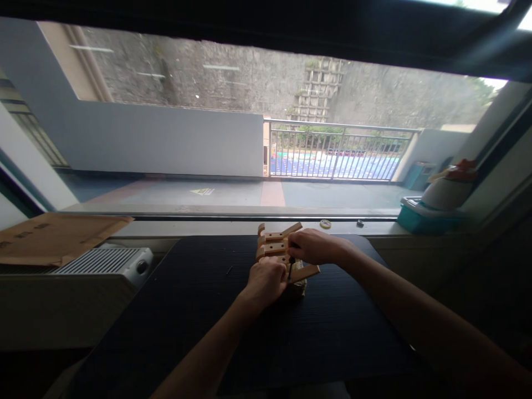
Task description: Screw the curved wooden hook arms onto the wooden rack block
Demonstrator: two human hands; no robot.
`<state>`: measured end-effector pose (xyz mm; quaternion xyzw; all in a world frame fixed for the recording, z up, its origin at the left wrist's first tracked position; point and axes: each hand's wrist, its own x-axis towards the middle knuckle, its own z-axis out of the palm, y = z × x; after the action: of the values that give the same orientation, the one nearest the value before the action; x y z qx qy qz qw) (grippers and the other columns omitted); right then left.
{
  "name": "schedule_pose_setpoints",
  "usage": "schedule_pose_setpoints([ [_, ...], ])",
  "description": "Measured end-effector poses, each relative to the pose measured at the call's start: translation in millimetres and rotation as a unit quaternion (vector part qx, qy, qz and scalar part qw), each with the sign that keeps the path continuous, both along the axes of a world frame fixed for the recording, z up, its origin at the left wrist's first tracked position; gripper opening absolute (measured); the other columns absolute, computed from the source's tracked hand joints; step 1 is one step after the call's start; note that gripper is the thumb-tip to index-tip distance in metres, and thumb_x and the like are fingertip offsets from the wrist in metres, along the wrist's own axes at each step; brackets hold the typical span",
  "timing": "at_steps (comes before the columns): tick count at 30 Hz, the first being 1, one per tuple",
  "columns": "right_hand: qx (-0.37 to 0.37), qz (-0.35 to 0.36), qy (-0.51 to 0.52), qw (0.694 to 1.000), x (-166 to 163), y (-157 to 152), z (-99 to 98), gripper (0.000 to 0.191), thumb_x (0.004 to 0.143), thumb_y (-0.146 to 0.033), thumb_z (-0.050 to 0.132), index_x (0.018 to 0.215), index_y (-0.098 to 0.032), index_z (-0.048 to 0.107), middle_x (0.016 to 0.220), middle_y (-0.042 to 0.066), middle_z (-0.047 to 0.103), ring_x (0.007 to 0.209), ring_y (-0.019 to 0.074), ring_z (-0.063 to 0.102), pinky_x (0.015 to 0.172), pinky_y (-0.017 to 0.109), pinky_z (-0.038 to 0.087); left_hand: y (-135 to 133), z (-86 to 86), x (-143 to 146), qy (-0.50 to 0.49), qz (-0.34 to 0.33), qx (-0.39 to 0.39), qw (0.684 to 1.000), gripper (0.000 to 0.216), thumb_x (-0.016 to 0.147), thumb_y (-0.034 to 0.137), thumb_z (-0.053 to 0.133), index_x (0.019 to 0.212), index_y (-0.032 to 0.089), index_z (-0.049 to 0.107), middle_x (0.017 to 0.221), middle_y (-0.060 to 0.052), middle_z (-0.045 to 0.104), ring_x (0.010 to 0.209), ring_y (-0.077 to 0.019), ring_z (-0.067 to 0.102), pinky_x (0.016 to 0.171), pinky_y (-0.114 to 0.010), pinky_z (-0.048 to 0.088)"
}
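Tabletop (183,327) stretches leftward from left hand (267,278), far edge near wooden slats (273,247).

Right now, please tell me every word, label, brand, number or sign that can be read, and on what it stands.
No text can be read.
Brown cardboard: dark printed marks, too blurred to read.
Triangular floor marking outdoors: too blurred to read.
Tape roll on the windowsill: any print is too small.

No text readable; print (40,226) on cardboard (78,237), triangular floor sign (201,192) unclear.
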<state>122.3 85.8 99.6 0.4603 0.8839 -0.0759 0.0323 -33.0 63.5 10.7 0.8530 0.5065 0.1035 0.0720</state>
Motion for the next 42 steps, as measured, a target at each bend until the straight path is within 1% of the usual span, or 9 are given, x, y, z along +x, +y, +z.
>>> schedule_pose_setpoints([
  [5,-0.012,0.003,-0.002,1.000,0,-4,10.9,0.024,0.088,-0.032,0.048,0.090,-0.015,0.066,0.081,0.006,0.066,0.062,0.0121,0.051,0.053,0.024,0.030,0,1.2,0,0.004,0.008,-0.001,1.000,0.018,0.080,0.029,0.053,0.074,0.020,0.068,0.090,-0.005,0.068,0.081,-0.0181,0.061,0.065,-0.025,0.042],
  [9,-0.012,0.021,-0.007,1.000,0,-7,16.6,0.020,0.086,-0.025,0.050,0.092,-0.016,0.066,0.083,0.005,0.066,0.067,0.0124,0.053,0.056,0.023,0.031,0,3.7,1,0.005,0.008,-0.006,1.000,0.017,0.080,0.028,0.054,0.073,0.020,0.067,0.091,-0.005,0.067,0.083,-0.0187,0.062,0.068,-0.026,0.044],
  [13,-0.007,0.028,-0.012,1.000,-1,-7,12.7,0.020,0.085,-0.021,0.048,0.090,-0.016,0.067,0.085,0.006,0.067,0.072,0.0142,0.055,0.059,0.024,0.033,-1,5.7,2,0.009,0.007,-0.014,1.000,0.016,0.079,0.027,0.055,0.072,0.020,0.067,0.092,-0.006,0.067,0.084,-0.0196,0.062,0.068,-0.026,0.045],
  [20,-0.005,-0.005,-0.015,1.000,-2,-2,5.7,0.028,0.089,-0.028,0.043,0.090,-0.014,0.066,0.087,0.009,0.067,0.071,0.0152,0.056,0.057,0.025,0.032,-2,4.7,3,0.012,0.015,-0.008,1.000,0.018,0.080,0.028,0.053,0.074,0.020,0.067,0.092,-0.006,0.068,0.082,-0.0190,0.062,0.066,-0.026,0.044],
  [26,-0.020,-0.002,-0.026,0.999,-5,-3,15.1,0.023,0.086,-0.030,0.050,0.095,-0.016,0.066,0.088,0.007,0.067,0.068,0.0137,0.055,0.056,0.024,0.032,-1,5.7,2,0.012,0.017,-0.010,1.000,0.017,0.080,0.028,0.053,0.076,0.020,0.068,0.091,-0.005,0.068,0.083,-0.0194,0.062,0.067,-0.026,0.045],
  [29,-0.033,0.021,-0.015,0.999,-3,-2,18.5,0.017,0.084,-0.022,0.052,0.093,-0.016,0.065,0.093,0.006,0.067,0.071,0.0120,0.056,0.058,0.022,0.034,-1,5.2,2,0.012,0.017,-0.010,1.000,0.017,0.080,0.029,0.054,0.076,0.020,0.068,0.091,-0.005,0.068,0.084,-0.0197,0.062,0.068,-0.026,0.045],
  [32,-0.037,0.030,-0.008,0.999,-2,0,16.3,0.016,0.084,-0.019,0.050,0.088,-0.015,0.065,0.091,0.006,0.067,0.071,0.0120,0.055,0.058,0.022,0.034,0,4.3,2,0.011,0.012,-0.009,1.000,0.017,0.080,0.029,0.054,0.076,0.020,0.068,0.092,-0.006,0.068,0.084,-0.0199,0.062,0.069,-0.027,0.046],
  [38,-0.022,-0.005,-0.008,1.000,-3,4,5.4,0.023,0.089,-0.026,0.045,0.093,-0.013,0.063,0.083,0.008,0.066,0.067,0.0133,0.054,0.055,0.023,0.032,-2,5.3,2,0.005,0.011,-0.009,1.000,0.018,0.081,0.028,0.053,0.078,0.020,0.069,0.092,-0.006,0.068,0.083,-0.0195,0.063,0.069,-0.026,0.046],
  [42,-0.017,-0.008,-0.010,1.000,-3,3,7.0,0.023,0.088,-0.027,0.046,0.091,-0.013,0.064,0.084,0.008,0.066,0.064,0.0124,0.053,0.053,0.024,0.031,-2,6.6,2,0.022,0.012,-0.012,1.000,0.017,0.080,0.028,0.055,0.078,0.019,0.069,0.093,-0.007,0.067,0.087,-0.0208,0.062,0.072,-0.027,0.047],
])
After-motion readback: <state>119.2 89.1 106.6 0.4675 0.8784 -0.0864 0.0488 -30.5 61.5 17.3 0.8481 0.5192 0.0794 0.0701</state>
